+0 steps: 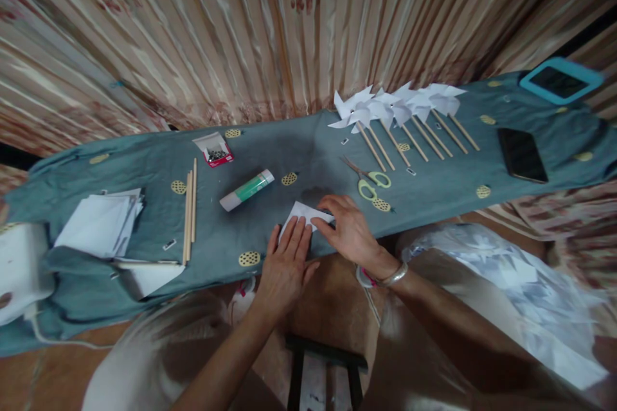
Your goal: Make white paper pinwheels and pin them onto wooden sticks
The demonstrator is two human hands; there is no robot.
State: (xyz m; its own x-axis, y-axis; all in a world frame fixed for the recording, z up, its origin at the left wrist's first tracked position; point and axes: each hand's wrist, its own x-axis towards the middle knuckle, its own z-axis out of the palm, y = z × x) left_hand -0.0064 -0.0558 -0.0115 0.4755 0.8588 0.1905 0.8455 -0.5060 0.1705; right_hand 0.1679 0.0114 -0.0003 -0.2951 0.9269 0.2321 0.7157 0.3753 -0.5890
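Observation:
A small folded piece of white paper [301, 209] lies near the front edge of the cloth-covered table. My left hand [285, 268] rests on it with fingers stretched out flat, pressing it down. At the paper's right corner, my right hand [354, 234] has its thumb and fingers closed on the edge. Scissors [369, 181] with green handles lie just beyond my right hand. A green and white glue stick [248, 189] lies beyond my left hand.
Several white pinwheels [393, 109] on sticks lie at the back right, near a black phone [522, 154] and a blue-framed device [562, 81]. Leftward are an open box of pins [216, 151], wooden sticks [189, 212] and a paper stack [99, 221]. A plastic bag [511, 276] stands lower right.

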